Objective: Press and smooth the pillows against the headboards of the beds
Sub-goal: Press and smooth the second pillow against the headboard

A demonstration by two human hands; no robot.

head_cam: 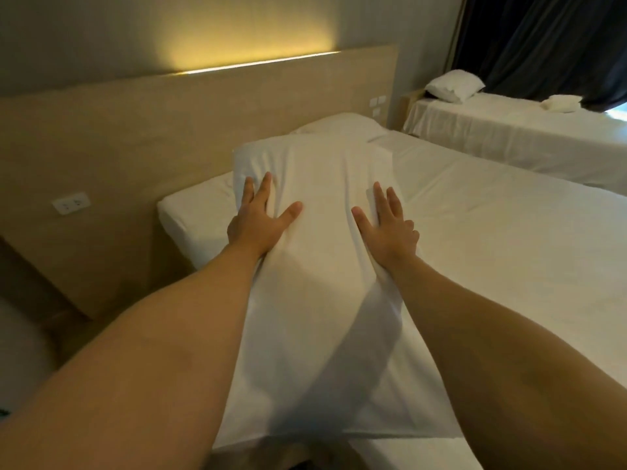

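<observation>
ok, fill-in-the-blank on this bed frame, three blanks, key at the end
1. Both bare hands, left hand and right hand, lie flat on the long white ____.
2. The light wooden headboard carries a white ____ at its lower left.
3. The far bed stands before a dark ____.

Missing words: pillow; socket; curtain

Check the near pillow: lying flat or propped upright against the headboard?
Flat. The near pillow lies lengthwise on the mattress, both hands pressing its top; the headboard stands to its side.
</observation>
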